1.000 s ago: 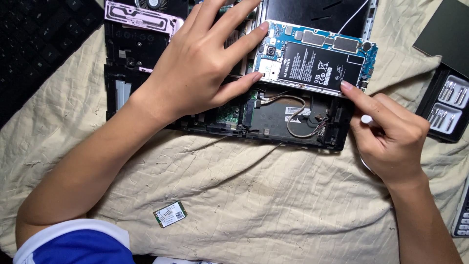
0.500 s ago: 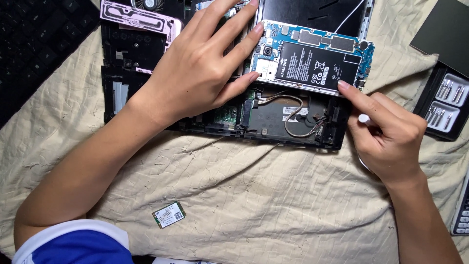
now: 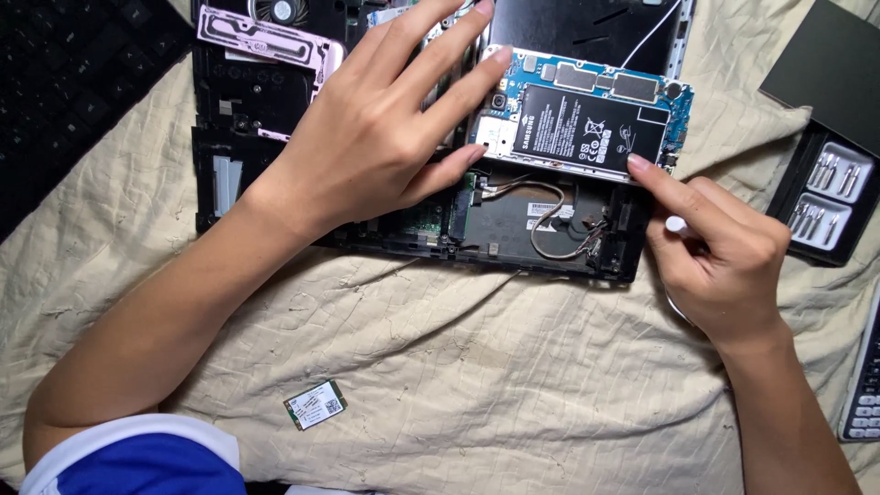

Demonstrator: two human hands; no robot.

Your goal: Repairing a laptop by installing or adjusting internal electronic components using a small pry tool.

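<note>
An opened black laptop chassis [image 3: 550, 240] lies on a beige cloth, with loose grey cables [image 3: 550, 220] in its lower bay. On top of it rests an opened phone [image 3: 587, 115] showing a blue circuit board and a black battery. My left hand [image 3: 376, 137] lies flat on the chassis, fingers spread, fingertips touching the phone's left edge. My right hand [image 3: 720, 252] grips a thin white-handled tool [image 3: 676, 223], its index finger stretched to the phone's lower right corner.
A small green wireless card [image 3: 314, 404] lies on the cloth [image 3: 477, 385] near me. A black keyboard [image 3: 64, 82] sits at the upper left. An open case of screwdriver bits [image 3: 825, 197] stands at the right, a calculator edge [image 3: 866, 385] below it.
The view has shifted slightly; both hands stay on the phone and chassis, with the right index finger nudged a little toward the phone's corner.
</note>
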